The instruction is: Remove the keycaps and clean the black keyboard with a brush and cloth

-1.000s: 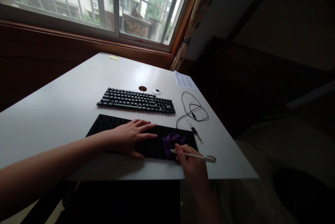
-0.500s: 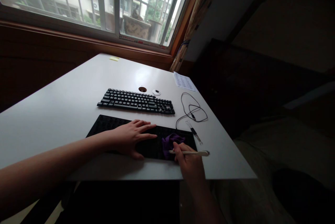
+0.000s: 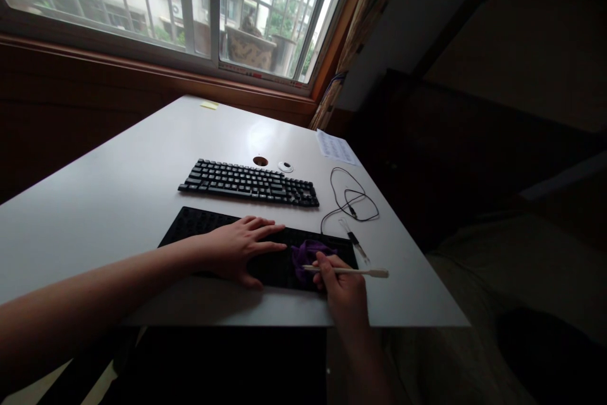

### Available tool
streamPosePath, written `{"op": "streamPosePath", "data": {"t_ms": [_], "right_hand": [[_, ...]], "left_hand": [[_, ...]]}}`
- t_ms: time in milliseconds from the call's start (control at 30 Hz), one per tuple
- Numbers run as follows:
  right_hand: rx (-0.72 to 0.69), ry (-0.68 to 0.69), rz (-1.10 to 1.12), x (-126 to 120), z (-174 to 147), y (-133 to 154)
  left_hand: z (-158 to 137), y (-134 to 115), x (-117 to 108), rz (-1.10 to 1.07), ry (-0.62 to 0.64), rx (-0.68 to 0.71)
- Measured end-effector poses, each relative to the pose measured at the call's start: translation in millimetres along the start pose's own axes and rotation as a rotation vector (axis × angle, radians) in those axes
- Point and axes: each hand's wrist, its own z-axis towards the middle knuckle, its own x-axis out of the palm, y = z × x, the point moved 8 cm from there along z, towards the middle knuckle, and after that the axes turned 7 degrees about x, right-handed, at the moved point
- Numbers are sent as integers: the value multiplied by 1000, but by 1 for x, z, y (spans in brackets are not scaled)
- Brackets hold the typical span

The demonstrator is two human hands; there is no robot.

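My left hand (image 3: 241,248) lies with spread fingers on a black keyboard base (image 3: 275,269), whose round key sockets show at its left end. My right hand (image 3: 344,285) is closed around a slim pale stick (image 3: 365,272) with a wider, flat end pointing right. The stick's thin tip presses into a crumpled purple cloth (image 3: 308,252), which rests on the right part of the base. What the cloth covers is hidden. Just beyond the base sits a block of dark keycaps (image 3: 249,182), arranged in keyboard rows.
Right of the base lies a wire keycap puller (image 3: 358,246) with a black handle. A looped black cable (image 3: 353,196) runs behind it. Farther back are a round cable hole (image 3: 260,161), a white disc (image 3: 285,167), a printed sheet (image 3: 336,147) and yellow sticky notes (image 3: 209,105). The white desk's front edge (image 3: 417,325) is close.
The stick has turned in my right hand, so its wide end now shows flat, and its tip has moved slightly left and up over the cloth. My left hand stays in place.
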Motion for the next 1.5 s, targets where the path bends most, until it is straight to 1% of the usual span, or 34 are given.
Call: {"op": "streamPosePath", "data": {"t_ms": [300,567,633,800,867,967,1100,1333,1500], "right_hand": [[7,47,89,9,5,3],[-112,201,-17,33,3,31],[-134,184,-19,32,1,36],[-135,-18,-40,9,-2,37],[-157,-49,-86,4,-2,38],[-200,1,-146,11,-1,40],[-202,77,-132,25,0,43],[-283,88,-198,40,0,61],[-276,153,-227,44,-1,59]], "left_hand": [[-1,2,2,-1,10,-5],[-1,0,2,-16,-12,5],[0,0,1,-16,0,3],[0,0,2,-24,2,4],[0,1,3,-23,6,0],[-1,1,4,-21,8,1],[0,1,3,-23,-3,13],[0,1,4,-10,4,10],[-1,2,4,-11,-17,10]]}}
